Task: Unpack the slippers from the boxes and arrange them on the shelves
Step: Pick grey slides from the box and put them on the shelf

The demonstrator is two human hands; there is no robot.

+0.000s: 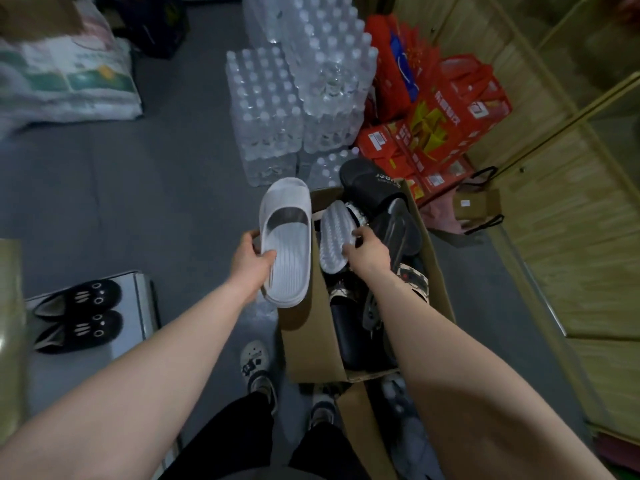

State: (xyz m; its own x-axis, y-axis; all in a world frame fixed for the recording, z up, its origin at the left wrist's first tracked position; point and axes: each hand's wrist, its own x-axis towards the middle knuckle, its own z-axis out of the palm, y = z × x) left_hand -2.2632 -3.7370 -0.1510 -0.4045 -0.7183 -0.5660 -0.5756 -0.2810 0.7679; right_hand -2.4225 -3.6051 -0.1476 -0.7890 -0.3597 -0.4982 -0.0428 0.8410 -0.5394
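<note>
Left hand [250, 258] clutching white slide [285, 242] beside cardboard box [308, 327]; right hand [367, 249] pinching apparently matching slide [334, 237] inside; box mostly full.

Clear shrink-wrapped packs of plastic water bottles [298, 95] stand stacked on the grey floor [138, 188]. Shiny red gift bags [446, 112] lean beside them.

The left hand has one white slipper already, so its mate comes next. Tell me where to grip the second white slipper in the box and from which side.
Grip the second white slipper across its heel end, from the near right, where the right hand already touches it. It lies sole up, tilted on the dark slippers in the box, so that end stands free.
</note>
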